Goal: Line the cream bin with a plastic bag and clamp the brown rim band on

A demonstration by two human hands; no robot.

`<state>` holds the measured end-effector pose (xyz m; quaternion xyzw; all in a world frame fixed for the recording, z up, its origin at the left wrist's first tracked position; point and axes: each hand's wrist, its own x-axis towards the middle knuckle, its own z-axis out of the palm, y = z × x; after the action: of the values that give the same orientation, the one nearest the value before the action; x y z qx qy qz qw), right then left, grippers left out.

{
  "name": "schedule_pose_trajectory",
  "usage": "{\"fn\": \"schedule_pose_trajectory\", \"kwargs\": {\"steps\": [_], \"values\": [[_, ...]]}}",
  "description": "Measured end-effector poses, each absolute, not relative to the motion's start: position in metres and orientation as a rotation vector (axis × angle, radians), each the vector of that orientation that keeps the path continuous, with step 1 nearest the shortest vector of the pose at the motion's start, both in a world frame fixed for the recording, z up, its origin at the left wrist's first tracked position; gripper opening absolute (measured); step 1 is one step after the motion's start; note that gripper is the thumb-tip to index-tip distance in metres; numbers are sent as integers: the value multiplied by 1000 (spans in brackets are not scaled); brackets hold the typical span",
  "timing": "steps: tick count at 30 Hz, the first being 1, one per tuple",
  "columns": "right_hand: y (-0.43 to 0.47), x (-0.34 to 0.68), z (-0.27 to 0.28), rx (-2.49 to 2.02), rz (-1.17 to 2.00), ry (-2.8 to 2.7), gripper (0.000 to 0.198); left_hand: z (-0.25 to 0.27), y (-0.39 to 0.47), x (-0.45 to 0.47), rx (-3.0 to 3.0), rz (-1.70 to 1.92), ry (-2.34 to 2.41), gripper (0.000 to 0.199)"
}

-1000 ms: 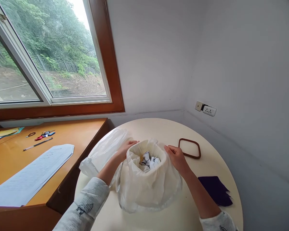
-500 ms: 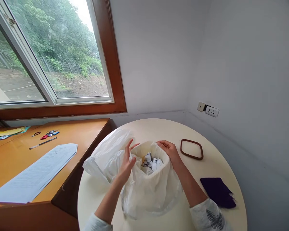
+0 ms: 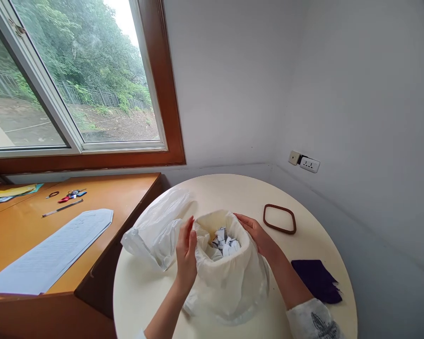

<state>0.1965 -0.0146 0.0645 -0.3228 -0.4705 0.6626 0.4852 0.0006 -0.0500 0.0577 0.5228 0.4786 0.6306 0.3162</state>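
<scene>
A small waste bin with a white plastic liner bag (image 3: 226,282) stands upright on the round table. The liner is folded over the rim and hangs loosely down the outside. Crumpled paper (image 3: 229,244) lies inside. My left hand (image 3: 187,256) is at the left side of the rim, fingers pointing up and thumb apart from them. Along the right side of the rim rests my right hand (image 3: 256,231), its fingers stretched out over the liner. A second clear plastic bag (image 3: 159,230) lies rumpled on the table left of the bin.
The cream round table (image 3: 233,188) carries a brown rounded frame (image 3: 280,219) and a dark purple cloth (image 3: 317,280) on the right. On the wooden desk (image 3: 134,193) lie papers (image 3: 53,254), a pen (image 3: 62,208) and keys (image 3: 72,194). A wall socket (image 3: 310,164) is at right.
The bin has shifted slightly right. My left hand has turned, its fingers drawing closer together at the side. My right hand has slid right and down, its fingers flatter along the rim.
</scene>
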Motion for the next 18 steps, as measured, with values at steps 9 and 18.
{"fn": "schedule_pose_trajectory", "kwargs": {"steps": [9, 18], "values": [[-20, 196, 43, -792, 1661, -1096, 45, 46, -60, 4, 1477, 1690, 996, 70], [-26, 196, 37, -926, 1761, -1245, 52, 42, -67, 10, 1480, 1642, 904, 102]]}}
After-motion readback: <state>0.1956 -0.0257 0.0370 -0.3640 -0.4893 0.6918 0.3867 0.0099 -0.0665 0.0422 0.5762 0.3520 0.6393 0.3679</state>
